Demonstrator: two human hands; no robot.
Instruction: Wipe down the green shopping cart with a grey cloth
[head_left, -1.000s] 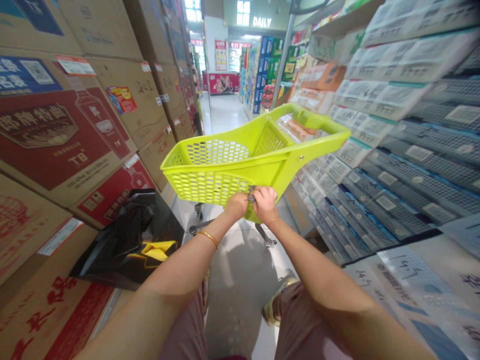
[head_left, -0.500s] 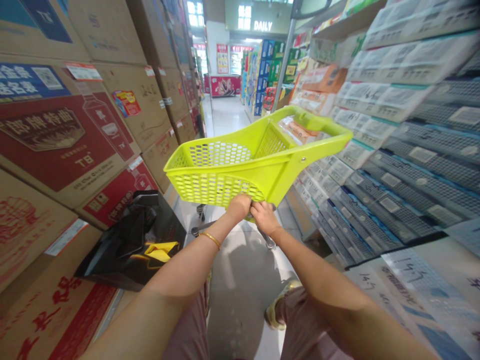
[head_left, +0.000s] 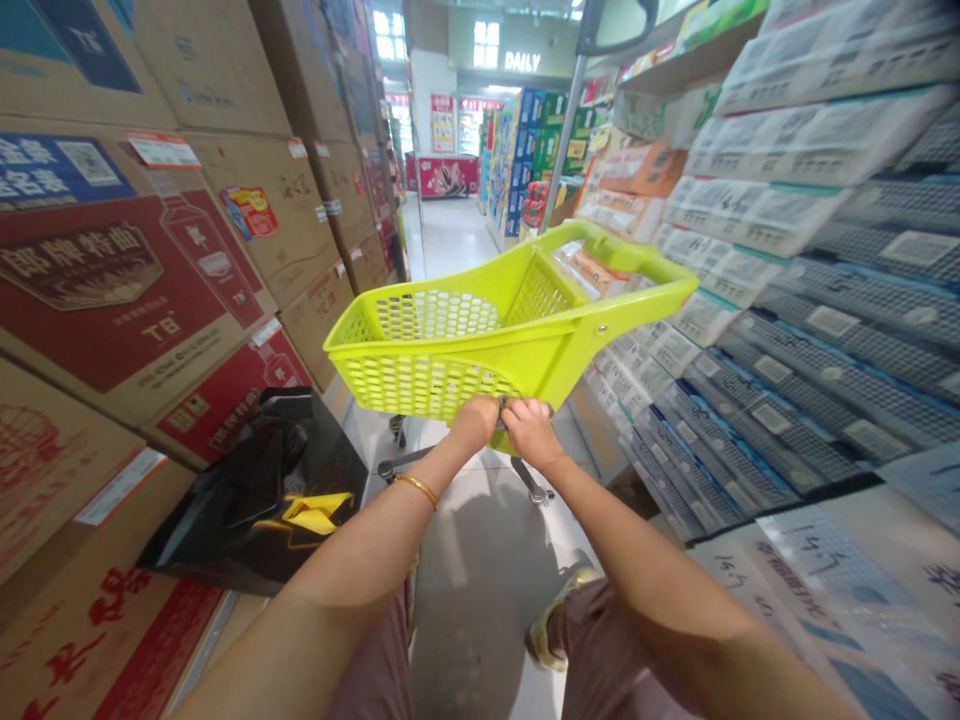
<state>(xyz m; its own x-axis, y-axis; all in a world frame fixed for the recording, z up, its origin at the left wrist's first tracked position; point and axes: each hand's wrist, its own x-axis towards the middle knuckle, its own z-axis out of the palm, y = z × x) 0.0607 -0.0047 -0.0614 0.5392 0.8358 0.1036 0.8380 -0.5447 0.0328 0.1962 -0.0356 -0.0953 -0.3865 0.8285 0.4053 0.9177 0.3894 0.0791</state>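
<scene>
A lime-green shopping cart (head_left: pixel 450 345) with honeycomb-holed sides stands across the aisle in front of me, its handle to the right. My left hand (head_left: pixel 475 424) and my right hand (head_left: pixel 529 428) are closed close together in front of the cart's near side. Small dark grey bits of something (head_left: pixel 502 408) show between and beside the fingers; its kind cannot be made out. Whether the hands touch the cart is unclear. A gold bracelet (head_left: pixel 417 490) circles my left wrist.
Stacked cardboard cartons (head_left: pixel 67 280) line the left side. A black bag (head_left: pixel 255 530) with a yellow piece leans against them. On the right rise piled white packs (head_left: pixel 772 215) and grey-blue packs (head_left: pixel 825 320). Tiled floor (head_left: pixel 457 235) runs behind the cart.
Both hands stay closed near the cart's side, with small shifts of fingers and wrists; the right hand has tilted and dropped a little since the first frame. The cart has hardly moved.
</scene>
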